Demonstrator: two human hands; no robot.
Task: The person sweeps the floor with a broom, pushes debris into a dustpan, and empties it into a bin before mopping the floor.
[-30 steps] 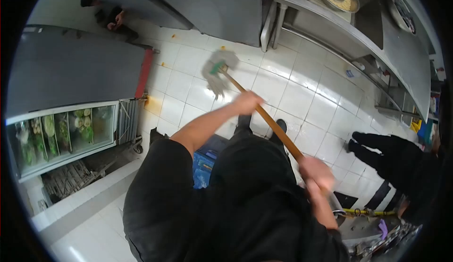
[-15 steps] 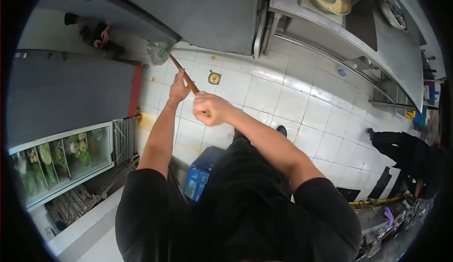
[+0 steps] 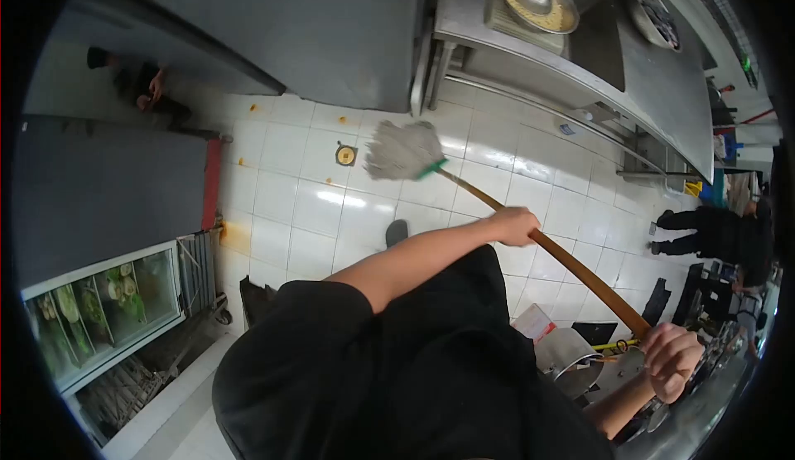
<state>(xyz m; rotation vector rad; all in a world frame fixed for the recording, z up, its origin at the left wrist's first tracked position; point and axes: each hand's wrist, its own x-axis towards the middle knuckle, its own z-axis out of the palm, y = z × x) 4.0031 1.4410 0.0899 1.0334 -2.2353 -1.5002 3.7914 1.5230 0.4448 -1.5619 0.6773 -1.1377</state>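
Observation:
A string mop with a wooden handle (image 3: 584,274) stretches across the view. Its grey mop head (image 3: 404,150) lies spread on the white tiles, joined to the handle by a green clamp. My left hand (image 3: 515,226) is closed around the middle of the handle. Near the handle's upper end, at lower right, my right hand (image 3: 671,361) is wrapped round the wood. To the left of the mop head is a round floor drain (image 3: 345,154).
A steel counter (image 3: 530,46) at the top carries a metal bowl (image 3: 538,0). Grey cabinets (image 3: 116,191) and a glass-front fridge of vegetables (image 3: 108,298) stand at left. One person (image 3: 716,232) is at right, another (image 3: 153,91) at upper left. Pots (image 3: 571,352) sit at lower right.
The mop head has swung from beside the upper-left cabinet rightward past the drain. My right hand has gone far to the lower right, and my left hand has also moved right. The view has shifted.

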